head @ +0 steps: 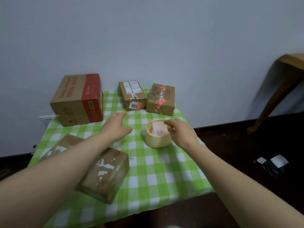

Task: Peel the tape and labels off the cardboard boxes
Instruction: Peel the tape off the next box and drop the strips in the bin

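Three cardboard boxes stand at the far edge of the table: a large one with red tape (77,100) on the left, a small one with white labels (132,96) in the middle, and one with red stickers (160,99) on the right. Two boxes with torn label remnants lie near me, one at front (105,175) and one behind it (65,143), under my left forearm. My left hand (116,127) reaches forward with straight fingers toward the middle box, holding nothing. My right hand (177,132) pinches a peeled label (158,129) over a cream bin (158,139).
A green-and-white checked cloth (164,170) covers the low table. A wooden table leg (278,94) stands at the right. Dark packages (271,163) lie on the dark floor to the right. A white power strip (47,117) sits by the wall at left.
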